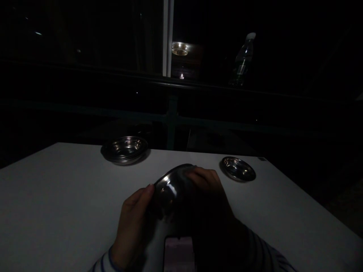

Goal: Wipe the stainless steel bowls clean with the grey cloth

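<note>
A shiny metal bowl (pixel 170 190) is held tilted above the white table, between both of my hands. My left hand (pixel 133 213) grips its left rim, the thumb lying along the edge. On the opposite side my right hand (pixel 208 185) has its fingers on the upper right of the bowl; deep shadow hides much of that hand and the bowl's lower part. To the far left stands a stack of similar metal bowls (pixel 124 149). One more metal bowl (pixel 238 169) sits at the right, beyond my right hand.
The white table (pixel 70 211) has its far edge just behind the bowls. A phone (pixel 178 253) with a lit screen is at the near edge, below my hands. Behind the table a plastic bottle (pixel 243 60) stands near a dark window with a pale frame (pixel 168 37).
</note>
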`<state>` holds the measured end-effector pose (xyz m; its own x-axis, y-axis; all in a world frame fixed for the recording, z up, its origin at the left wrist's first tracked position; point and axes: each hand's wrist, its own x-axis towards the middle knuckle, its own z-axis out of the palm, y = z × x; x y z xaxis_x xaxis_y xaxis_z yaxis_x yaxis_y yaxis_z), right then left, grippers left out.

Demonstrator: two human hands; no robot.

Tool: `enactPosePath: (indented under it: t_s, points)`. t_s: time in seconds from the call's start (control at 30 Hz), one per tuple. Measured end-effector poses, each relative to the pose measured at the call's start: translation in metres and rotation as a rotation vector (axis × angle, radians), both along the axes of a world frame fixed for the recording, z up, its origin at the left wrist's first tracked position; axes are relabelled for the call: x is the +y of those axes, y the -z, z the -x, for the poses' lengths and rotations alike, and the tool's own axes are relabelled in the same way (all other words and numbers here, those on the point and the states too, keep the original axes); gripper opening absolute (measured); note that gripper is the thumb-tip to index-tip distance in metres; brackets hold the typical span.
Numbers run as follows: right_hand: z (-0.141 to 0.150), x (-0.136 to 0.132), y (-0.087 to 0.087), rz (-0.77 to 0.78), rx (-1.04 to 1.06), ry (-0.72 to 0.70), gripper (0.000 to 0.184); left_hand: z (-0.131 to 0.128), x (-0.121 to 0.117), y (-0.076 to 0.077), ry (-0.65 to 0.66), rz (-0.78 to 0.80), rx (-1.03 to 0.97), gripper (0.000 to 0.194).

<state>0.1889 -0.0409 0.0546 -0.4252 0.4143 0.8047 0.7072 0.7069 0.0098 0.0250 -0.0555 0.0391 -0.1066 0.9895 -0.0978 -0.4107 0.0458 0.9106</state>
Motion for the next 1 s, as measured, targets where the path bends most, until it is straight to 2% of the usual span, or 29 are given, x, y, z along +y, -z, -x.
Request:
enactPosePath:
  t_s: [0.13, 0.3, 0.43, 0.5, 0.63, 0.73, 0.87, 1.0]
  points:
    - [0.002, -0.003, -0.005, 0.041, -0.046, -0.048, 0.02, 0.001, 0.0, 0.003, 0.036, 0.02, -0.024, 0.026]
    - [-0.007, 0.006, -0.004, 0.192, 0.152, 0.047, 0.024, 0.0, 0.003, 0.003, 0.007, 0.001, -0.009, 0.03]
    - [0.003, -0.002, -0.002, 0.069, -0.036, 0.016, 0.02, 0.0, 0.003, 0.002, 0.051, 0.001, 0.014, 0.029]
    - [0.006, -0.006, 0.0, 0.053, -0.062, 0.006, 0.021, 0.0, 0.004, 0.001, 0.056, 0.003, 0.033, 0.028]
    - [-0.005, 0.002, -0.002, 0.119, 0.047, -0.005, 0.021, 0.002, 0.004, 0.001, 0.032, 0.005, 0.021, 0.03]
    - [-0.011, 0.008, -0.005, 0.16, 0.14, 0.044, 0.024, 0.001, 0.004, 0.004, 0.045, -0.001, 0.019, 0.033]
    - [0.005, -0.003, -0.004, -0.019, -0.097, 0.03, 0.019, -0.001, 0.004, 0.009, 0.085, -0.012, 0.032, 0.033]
    - [0.02, -0.018, 0.004, 0.047, -0.268, 0.029, 0.023, -0.002, 0.004, 0.008, 0.118, -0.024, -0.001, 0.03]
